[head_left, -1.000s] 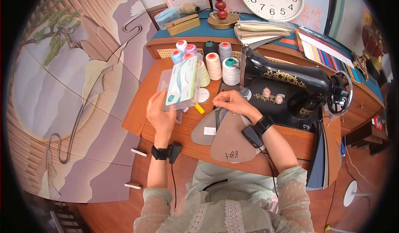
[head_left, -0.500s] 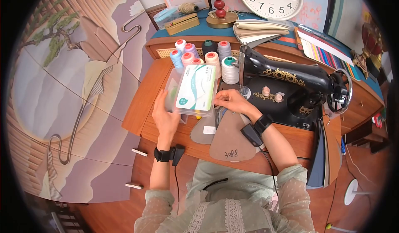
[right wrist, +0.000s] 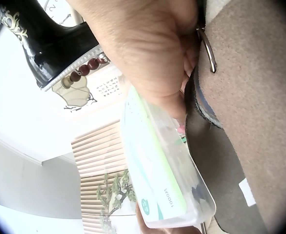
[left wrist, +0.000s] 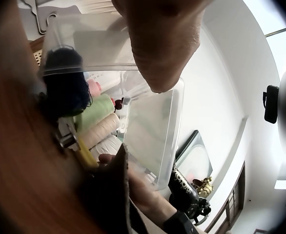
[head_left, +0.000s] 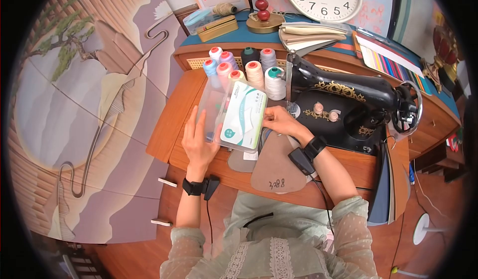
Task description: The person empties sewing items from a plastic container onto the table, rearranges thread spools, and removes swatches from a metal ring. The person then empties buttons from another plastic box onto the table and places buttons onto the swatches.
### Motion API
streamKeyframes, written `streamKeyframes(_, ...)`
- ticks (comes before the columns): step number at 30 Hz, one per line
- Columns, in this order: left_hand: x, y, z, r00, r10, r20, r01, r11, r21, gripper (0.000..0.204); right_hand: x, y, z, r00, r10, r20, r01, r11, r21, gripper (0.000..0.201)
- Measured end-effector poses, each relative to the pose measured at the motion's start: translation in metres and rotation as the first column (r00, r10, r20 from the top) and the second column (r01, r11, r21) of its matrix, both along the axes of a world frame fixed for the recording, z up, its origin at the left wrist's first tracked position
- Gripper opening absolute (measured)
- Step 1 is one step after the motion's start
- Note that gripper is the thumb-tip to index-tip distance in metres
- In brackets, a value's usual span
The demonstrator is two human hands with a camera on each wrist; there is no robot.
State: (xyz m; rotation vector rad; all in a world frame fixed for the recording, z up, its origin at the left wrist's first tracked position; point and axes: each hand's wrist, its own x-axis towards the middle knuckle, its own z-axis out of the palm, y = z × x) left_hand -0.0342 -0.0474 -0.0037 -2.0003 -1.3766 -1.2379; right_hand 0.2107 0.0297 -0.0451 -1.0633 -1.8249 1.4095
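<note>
A clear plastic box [head_left: 211, 102] stands on the sewing table with its lid [head_left: 244, 117] swung up towards the right, a white and green label on it. Inside lies a dark blue bundle [left wrist: 67, 90]. My left hand [head_left: 199, 142] is at the lid's lower left corner, fingers straight and spread, thumb against the edge. My right hand [head_left: 285, 121] rests loosely curled over the top of the fabric swatches [head_left: 279, 164], its fingertips beside the lid's right edge and partly hidden. A metal ring [right wrist: 209, 48] runs through the swatches.
Behind the box stand several thread cones [head_left: 224, 69]. A black sewing machine [head_left: 338, 87] fills the table's right side. More swatches [head_left: 381, 189] hang at the right front edge. A clock [head_left: 323, 0] and fabric stack [head_left: 313, 35] are at the back; a folding screen [head_left: 99, 104] is left.
The box lid has swung right and down towards my right hand, uncovering the box's left part. My left hand has loosened from its grip and spread its fingers. My right hand stays at the swatches.
</note>
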Motion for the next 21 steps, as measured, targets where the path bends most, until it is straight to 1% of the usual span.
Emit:
streamKeyframes(2, 0.001, 0.001, 0.002, 1.000, -0.030, 0.001, 0.030, 0.999, 0.011, 0.048, 0.000, 0.000, -0.001, 1.000, -0.005, 0.006, 0.006, 1.000, -0.017, 0.027)
streamKeyframes(8, -0.003, 0.002, 0.003, 0.999, -0.044, -0.022, 0.045, 0.999, 0.016, 0.050, 0.000, 0.004, -0.008, 1.000, -0.001, 0.013, 0.001, 1.000, 0.014, 0.026)
streamKeyframes(10, -0.005, 0.002, 0.004, 0.998, -0.048, -0.033, 0.049, 0.998, 0.028, 0.050, -0.001, 0.006, -0.014, 0.999, 0.006, -0.042, -0.007, 1.000, -0.020, 0.023)
streamKeyframes(11, -0.006, 0.002, 0.005, 0.998, -0.054, -0.045, 0.056, 0.998, 0.043, 0.051, -0.002, 0.006, -0.016, 0.999, 0.006, -0.042, -0.007, 1.000, -0.021, 0.023)
streamKeyframes(12, -0.008, 0.004, 0.005, 0.997, -0.055, -0.045, 0.057, 0.998, 0.042, 0.051, -0.002, 0.007, -0.019, 0.996, 0.021, -0.085, -0.020, 1.000, 0.012, 0.022)
streamKeyframes(13, -0.012, 0.007, 0.005, 0.996, -0.044, -0.077, 0.049, 0.996, 0.077, 0.052, -0.003, 0.007, -0.020, 0.991, 0.037, -0.127, -0.032, 0.998, 0.046, 0.022)
streamKeyframes(14, -0.015, 0.009, 0.004, 0.994, -0.031, -0.108, 0.043, 0.993, 0.113, 0.052, -0.003, 0.008, -0.021, 0.991, 0.036, -0.127, -0.031, 0.998, 0.046, 0.022)
streamKeyframes(18, -0.022, 0.012, 0.003, 0.996, -0.014, -0.086, 0.023, 0.994, 0.106, 0.052, -0.003, 0.009, -0.023, 0.993, 0.043, -0.106, -0.038, 0.998, 0.043, 0.023)
streamKeyframes(20, -0.026, 0.012, 0.003, 1.000, -0.012, -0.021, 0.014, 0.996, 0.089, 0.049, -0.003, 0.008, -0.021, 0.994, 0.045, -0.105, -0.041, 0.999, 0.035, 0.023)
streamKeyframes(21, -0.028, 0.014, 0.002, 1.000, -0.012, -0.021, 0.013, 0.996, 0.088, 0.049, -0.003, 0.008, -0.021, 0.992, 0.047, -0.113, -0.041, 0.998, 0.055, 0.022)
